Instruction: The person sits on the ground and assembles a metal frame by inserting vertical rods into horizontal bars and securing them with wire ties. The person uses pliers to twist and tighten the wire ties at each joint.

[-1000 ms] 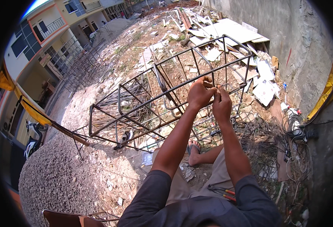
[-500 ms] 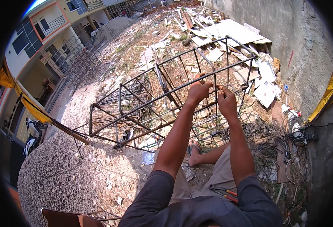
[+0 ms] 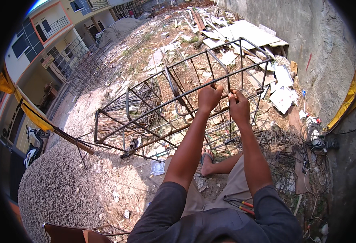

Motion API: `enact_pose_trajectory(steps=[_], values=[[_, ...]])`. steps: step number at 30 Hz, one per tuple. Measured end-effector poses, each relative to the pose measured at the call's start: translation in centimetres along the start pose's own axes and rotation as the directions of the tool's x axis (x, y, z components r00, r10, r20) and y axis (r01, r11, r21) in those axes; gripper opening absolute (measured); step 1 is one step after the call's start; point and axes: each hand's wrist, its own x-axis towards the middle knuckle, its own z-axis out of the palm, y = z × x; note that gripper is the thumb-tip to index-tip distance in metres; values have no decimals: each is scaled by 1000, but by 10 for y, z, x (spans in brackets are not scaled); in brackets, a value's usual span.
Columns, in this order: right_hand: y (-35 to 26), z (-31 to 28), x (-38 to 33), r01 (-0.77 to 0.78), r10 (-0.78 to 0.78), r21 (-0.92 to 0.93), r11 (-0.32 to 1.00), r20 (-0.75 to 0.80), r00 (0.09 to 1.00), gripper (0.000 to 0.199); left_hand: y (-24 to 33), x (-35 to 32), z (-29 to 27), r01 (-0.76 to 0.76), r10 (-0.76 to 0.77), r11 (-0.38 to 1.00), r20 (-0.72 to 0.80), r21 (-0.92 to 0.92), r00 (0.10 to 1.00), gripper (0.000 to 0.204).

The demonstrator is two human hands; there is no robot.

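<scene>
A long cage of dark steel rebar (image 3: 153, 105) lies across trestles in front of me. My left hand (image 3: 209, 97) is closed on its near top bar where an upright stirrup crosses. Right beside it, my right hand (image 3: 239, 106) pinches something thin at the same joint; what it holds is too small to tell. Both arms reach up from the lower edge. Pliers with red handles (image 3: 238, 202) lie on my lap.
A gravel heap (image 3: 52, 190) fills the lower left. Boards, sheets and rubble (image 3: 246, 36) lie beyond the cage. A concrete wall (image 3: 315, 48) runs along the right, with tangled cables (image 3: 315, 141) at its foot. Buildings (image 3: 48, 44) stand at the left.
Both hands stay at the same joint on the top bar. The right hand's fingers have shifted slightly.
</scene>
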Motion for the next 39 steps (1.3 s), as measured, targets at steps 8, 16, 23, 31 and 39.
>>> enact_pose_trajectory(steps=[8, 16, 23, 31, 39], values=[[-19, 0, -10, 48, -47, -126, 991, 10, 999, 42, -3, -11, -15, -128, 164, 964, 142, -231, 976, 26], [-24, 7, -23, 154, -177, -261, 953, -70, 982, 62, -3, -13, -17, -70, 192, 853, 185, -517, 964, 20], [-13, 12, -14, 194, -245, -262, 945, -177, 953, 42, -5, -8, -13, 22, 196, 803, 298, -595, 934, 20], [14, 22, -13, 54, 29, 256, 965, -308, 951, 21, 17, -2, -8, -132, 166, 984, 350, -119, 922, 26], [18, 18, -2, -259, 358, 724, 640, 17, 933, 18, -4, 3, 0, 45, 130, 892, 350, -451, 928, 20]])
